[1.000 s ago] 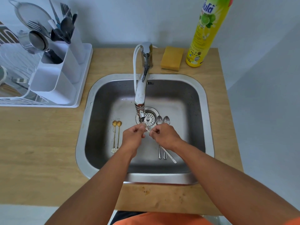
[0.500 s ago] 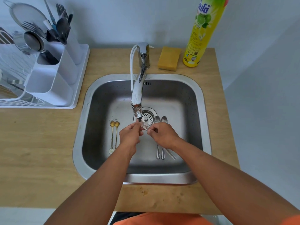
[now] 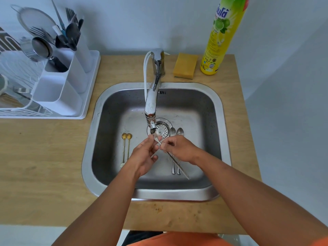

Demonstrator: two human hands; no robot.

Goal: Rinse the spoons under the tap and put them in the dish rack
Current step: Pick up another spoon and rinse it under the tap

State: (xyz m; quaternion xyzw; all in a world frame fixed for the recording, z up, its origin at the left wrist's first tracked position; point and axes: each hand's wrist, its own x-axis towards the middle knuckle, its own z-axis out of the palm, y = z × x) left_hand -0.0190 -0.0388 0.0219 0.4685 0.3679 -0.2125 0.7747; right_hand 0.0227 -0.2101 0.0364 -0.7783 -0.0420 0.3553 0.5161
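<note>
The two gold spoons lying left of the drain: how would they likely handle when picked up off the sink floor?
The gold spoons look thin and long-handled, so probably light and stiff. They lie flat on the steel sink floor, whose surface seems wet, so a pinch may slip; lifting one by its bowl end could be easier. Being close side by side, both may come up together.

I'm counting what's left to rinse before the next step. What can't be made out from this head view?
- Bowl of the held spoon: hidden behind the left hand and right hand; only its handle shows.
- Water from the tap: too faint to tell whether it runs.
- Dish rack: cut off by the left edge.
- Cutlery in the white holder: overlapping, uncountable.
- Silver spoons on the sink floor: middles covered by the right hand.
</note>
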